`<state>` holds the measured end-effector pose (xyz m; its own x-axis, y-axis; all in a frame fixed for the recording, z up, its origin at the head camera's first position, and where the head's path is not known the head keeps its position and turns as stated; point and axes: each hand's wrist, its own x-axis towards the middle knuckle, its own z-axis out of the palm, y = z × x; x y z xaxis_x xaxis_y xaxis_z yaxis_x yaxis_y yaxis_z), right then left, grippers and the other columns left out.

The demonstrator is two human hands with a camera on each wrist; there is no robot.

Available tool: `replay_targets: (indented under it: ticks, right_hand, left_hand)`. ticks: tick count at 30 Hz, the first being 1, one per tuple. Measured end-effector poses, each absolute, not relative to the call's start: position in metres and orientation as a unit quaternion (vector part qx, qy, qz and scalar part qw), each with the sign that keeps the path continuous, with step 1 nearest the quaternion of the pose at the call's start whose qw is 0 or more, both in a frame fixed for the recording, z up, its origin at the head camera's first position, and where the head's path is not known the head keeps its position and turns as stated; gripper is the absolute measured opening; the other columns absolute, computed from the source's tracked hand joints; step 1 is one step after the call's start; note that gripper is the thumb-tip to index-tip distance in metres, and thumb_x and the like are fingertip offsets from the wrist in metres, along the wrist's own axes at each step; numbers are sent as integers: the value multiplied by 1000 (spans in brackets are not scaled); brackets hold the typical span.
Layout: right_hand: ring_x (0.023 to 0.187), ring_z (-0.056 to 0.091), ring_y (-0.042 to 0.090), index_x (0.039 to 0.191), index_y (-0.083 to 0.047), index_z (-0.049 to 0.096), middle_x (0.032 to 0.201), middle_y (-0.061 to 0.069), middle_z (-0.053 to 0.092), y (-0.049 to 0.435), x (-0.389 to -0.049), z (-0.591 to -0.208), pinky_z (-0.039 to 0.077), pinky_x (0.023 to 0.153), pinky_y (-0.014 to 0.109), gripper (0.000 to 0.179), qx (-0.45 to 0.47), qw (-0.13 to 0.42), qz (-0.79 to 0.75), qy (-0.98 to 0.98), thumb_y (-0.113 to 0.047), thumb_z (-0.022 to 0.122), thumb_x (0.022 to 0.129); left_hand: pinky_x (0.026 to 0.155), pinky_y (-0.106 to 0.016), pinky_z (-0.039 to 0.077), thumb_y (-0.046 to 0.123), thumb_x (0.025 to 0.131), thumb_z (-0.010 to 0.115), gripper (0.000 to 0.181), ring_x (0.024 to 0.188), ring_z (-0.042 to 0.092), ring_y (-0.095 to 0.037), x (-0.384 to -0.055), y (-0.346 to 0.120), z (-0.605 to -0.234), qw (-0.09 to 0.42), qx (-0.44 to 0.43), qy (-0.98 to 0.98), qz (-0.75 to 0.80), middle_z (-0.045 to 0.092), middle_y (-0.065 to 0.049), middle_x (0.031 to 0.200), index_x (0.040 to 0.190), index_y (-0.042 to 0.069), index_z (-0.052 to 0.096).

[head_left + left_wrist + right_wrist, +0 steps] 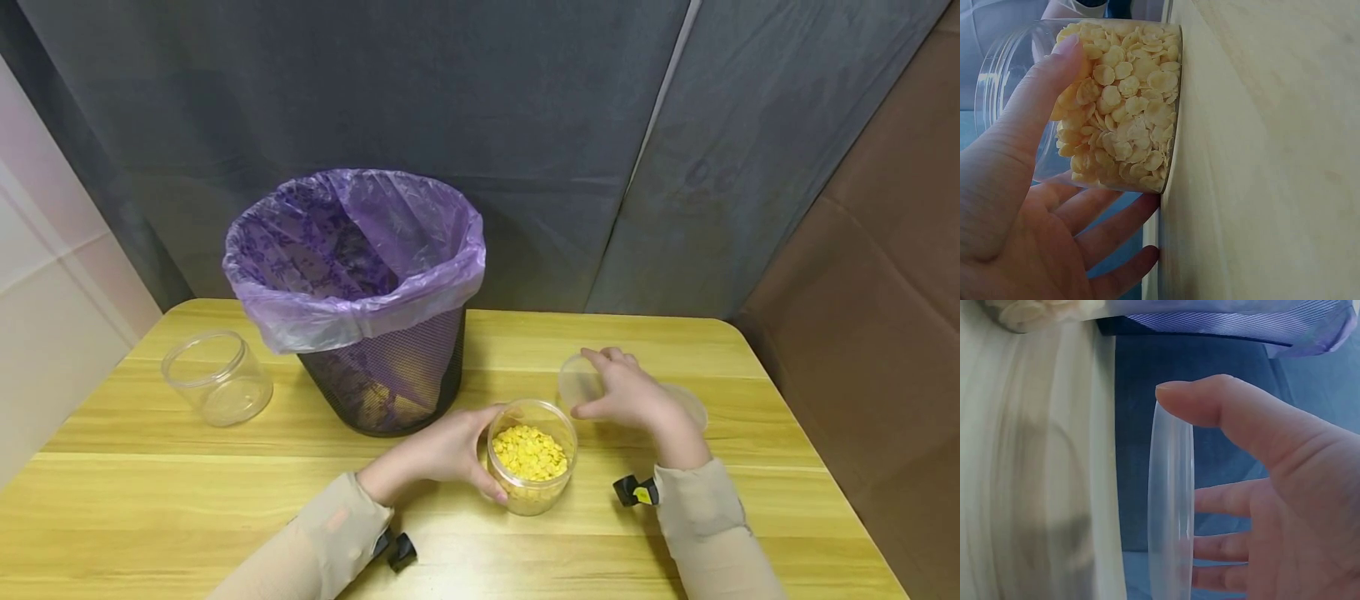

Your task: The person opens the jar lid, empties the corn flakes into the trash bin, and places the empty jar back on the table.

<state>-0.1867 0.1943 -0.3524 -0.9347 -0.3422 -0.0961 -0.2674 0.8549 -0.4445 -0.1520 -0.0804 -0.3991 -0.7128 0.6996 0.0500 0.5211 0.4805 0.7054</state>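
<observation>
A clear plastic jar (532, 496) part filled with yellow flakes (529, 452) stands upright on the table, its mouth uncovered. My left hand (450, 446) grips it from the left side. In the left wrist view the thumb lies across the jar wall (1141, 106) and the fingers reach round behind. To the right of the jar, my right hand (630, 392) holds a translucent round lid (579, 381) by its edge. The right wrist view shows this lid (1171, 500) edge-on above the table, thumb on its rim, fingers on the other side.
Behind the left hand stands a black mesh bin (390, 367) lined with a purple bag (360, 317). An open, empty clear jar (217, 379) sits at the table's left. A second translucent lid (688, 404) lies partly behind the right wrist. Grey curtain (525, 100) backs the table.
</observation>
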Motion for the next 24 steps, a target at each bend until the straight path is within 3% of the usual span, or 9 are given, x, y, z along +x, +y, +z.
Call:
replay_targets:
  ticks: [24]
  right_hand:
    - [128,34,48,145,2,34,142,32,34,192,-194,-378,34,99,62,93,-158,120,-207,958,-35,80,73]
  left_hand:
    - [104,-37,37,35,53,93,111,120,52,-20,-150,-81,-396,133,354,850,367,56,-10,133,143,3,38]
